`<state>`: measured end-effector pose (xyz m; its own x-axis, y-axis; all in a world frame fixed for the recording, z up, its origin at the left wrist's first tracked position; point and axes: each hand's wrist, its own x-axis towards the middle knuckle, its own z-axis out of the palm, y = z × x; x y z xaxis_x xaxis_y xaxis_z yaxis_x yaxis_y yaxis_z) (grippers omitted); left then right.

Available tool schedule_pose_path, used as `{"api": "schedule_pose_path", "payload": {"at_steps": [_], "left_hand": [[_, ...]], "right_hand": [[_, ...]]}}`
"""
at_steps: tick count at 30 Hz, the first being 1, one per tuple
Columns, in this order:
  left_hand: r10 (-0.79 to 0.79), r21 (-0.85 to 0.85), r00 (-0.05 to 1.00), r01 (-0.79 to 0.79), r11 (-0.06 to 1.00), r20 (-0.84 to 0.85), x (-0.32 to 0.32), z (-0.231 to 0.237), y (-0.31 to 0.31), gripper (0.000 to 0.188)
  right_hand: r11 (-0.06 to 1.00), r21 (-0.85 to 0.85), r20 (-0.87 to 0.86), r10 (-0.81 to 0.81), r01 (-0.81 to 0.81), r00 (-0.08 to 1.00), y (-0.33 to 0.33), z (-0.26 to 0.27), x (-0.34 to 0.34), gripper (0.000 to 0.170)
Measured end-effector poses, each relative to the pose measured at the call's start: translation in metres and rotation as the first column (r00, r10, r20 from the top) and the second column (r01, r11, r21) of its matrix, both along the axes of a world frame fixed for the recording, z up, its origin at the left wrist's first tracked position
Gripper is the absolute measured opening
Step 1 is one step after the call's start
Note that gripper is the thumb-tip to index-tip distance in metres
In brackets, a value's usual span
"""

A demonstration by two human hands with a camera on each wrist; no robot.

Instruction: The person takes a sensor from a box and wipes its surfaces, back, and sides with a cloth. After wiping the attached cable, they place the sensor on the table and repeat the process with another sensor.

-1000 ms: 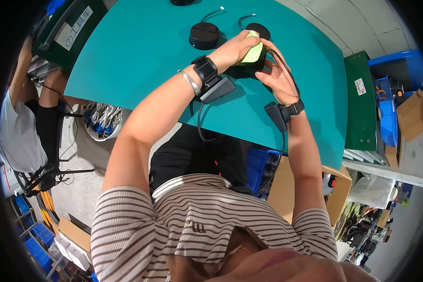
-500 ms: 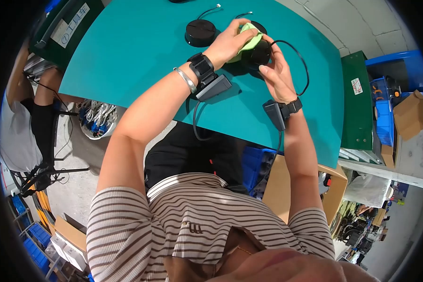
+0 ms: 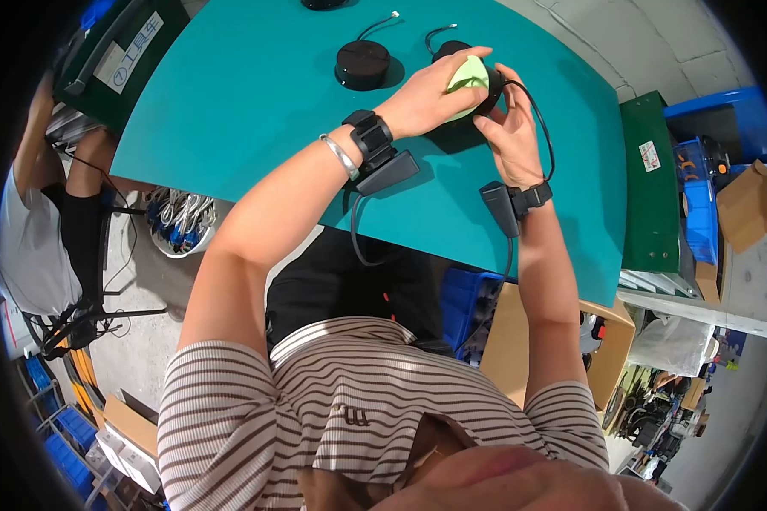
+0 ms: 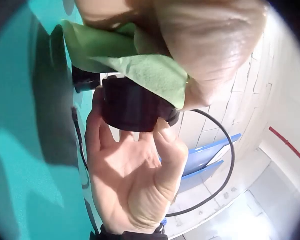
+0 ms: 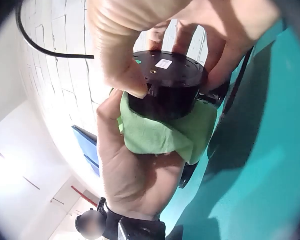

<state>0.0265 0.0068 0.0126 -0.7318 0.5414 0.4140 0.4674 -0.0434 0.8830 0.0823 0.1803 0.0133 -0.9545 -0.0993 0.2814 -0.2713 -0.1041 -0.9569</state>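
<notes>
In the head view, my left hand (image 3: 426,95) grips a light green cloth (image 3: 469,75) and holds it against a round black device (image 5: 165,102). My right hand (image 3: 516,143) holds that device by its rim, thumb on the near side and fingers around the far side. A flat face with small screw holes and a white label (image 5: 163,63) shows in the right wrist view. The cloth covers the device's opposite face. From its side a black cable (image 3: 547,128) loops past my right wrist. Both hands are over the green table (image 3: 273,111).
A similar round black device (image 3: 363,65) with a short connector lead lies left of my hands. Another one (image 3: 450,49) sits just behind them, and a third (image 3: 324,3) is cut off at the top edge. Green cabinets (image 3: 652,204) flank the table. A person sits at far left.
The cloth and left hand have shifted over the device, and its dark face has turned in the hands. The right hand keeps its hold, while the cable loop has swung out and partly back.
</notes>
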Motion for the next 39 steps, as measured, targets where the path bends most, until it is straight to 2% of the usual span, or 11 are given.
{"api": "schedule_pose_path", "payload": {"at_steps": [2,4,6,8,10,14,21,23,26,34,39], "left_hand": [[-0.057,0.018,0.995,0.056,0.998,0.086,0.001,0.0,-0.001,0.054],[-0.197,0.251,0.889,0.097,0.963,0.413,-0.002,0.0,0.001,0.052],[-0.215,0.291,0.875,0.09,0.952,0.433,-0.004,0.001,0.0,0.05],[-0.209,0.297,0.838,0.059,0.953,0.505,-0.005,0.002,-0.002,0.048],[-0.231,0.308,0.827,0.075,0.949,0.513,-0.008,-0.002,-0.003,0.044],[-0.124,0.23,0.893,0.023,0.973,0.434,-0.009,0.002,-0.004,0.037],[-0.157,0.285,0.887,0.03,0.958,0.435,-0.01,0.006,-0.008,0.035],[-0.02,0.135,0.893,-0.046,0.99,0.449,-0.011,0.008,-0.011,0.036],[-0.062,0.262,0.889,-0.066,0.963,0.453,-0.015,0.004,-0.009,0.041],[-0.249,0.397,0.792,0.008,0.918,0.557,-0.028,-0.007,-0.011,0.041],[-0.295,0.527,0.758,-0.075,0.846,0.581,-0.029,-0.003,-0.012,0.036]], "right_hand": [[0.999,-0.028,0.012,0.023,-0.023,1.0,0.0,0.0,-0.002,0.074],[0.996,-0.077,0.067,0.041,-0.036,0.997,-0.002,0.005,0.003,0.069],[0.932,-0.34,0.14,0.185,-0.128,0.973,0.001,0.007,0.004,0.063],[0.926,-0.37,0.163,0.15,-0.081,0.975,0.004,0.007,0.005,0.061],[0.833,-0.523,0.217,0.334,-0.18,0.917,0.019,0.002,0.002,0.068],[0.806,-0.496,0.218,0.475,-0.322,0.852,0.024,0.003,0.003,0.075],[0.895,-0.313,0.224,0.395,-0.319,0.891,0.008,0.008,0.006,0.079],[0.873,-0.333,0.173,0.428,-0.356,0.887,0.012,0.007,0.003,0.078],[0.895,-0.401,0.142,0.271,-0.195,0.952,0.019,0.006,0.003,0.069],[0.816,-0.551,0.087,0.266,-0.176,0.96,0.034,0.007,-0.007,0.06],[0.845,-0.52,0.098,0.208,-0.129,0.973,0.032,0.007,-0.004,0.065]]}}
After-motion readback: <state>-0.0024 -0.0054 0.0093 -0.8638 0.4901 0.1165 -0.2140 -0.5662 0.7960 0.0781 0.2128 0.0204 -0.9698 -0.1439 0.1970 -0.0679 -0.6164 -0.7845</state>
